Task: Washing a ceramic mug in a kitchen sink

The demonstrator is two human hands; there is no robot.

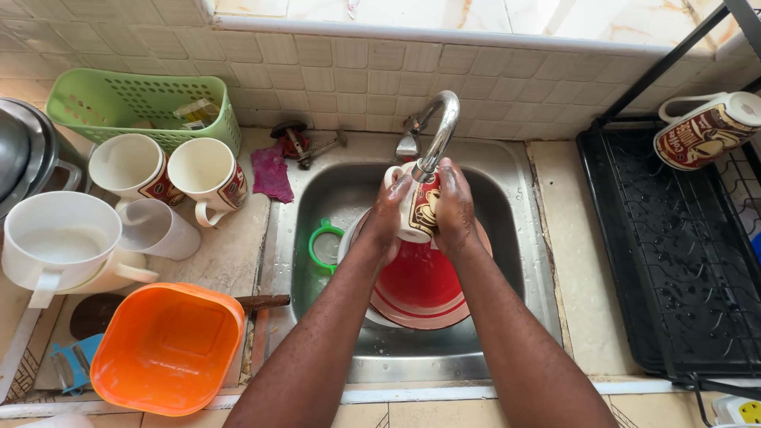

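We note a white ceramic mug with a red-and-brown printed band [420,208], held over the steel sink basin, directly under the spout of the curved chrome tap. It sits upright or slightly tilted; its rim is partly hidden behind the spout. We see its white handle sticking out at the upper left, near the rim. The mug is clasped between both hands, the left hand [386,218] on its left wall, the right hand [456,208] on its right wall, fingers wrapped against the sides. It hangs above a red plate lying in the basin, not touching it as far as we can tell.
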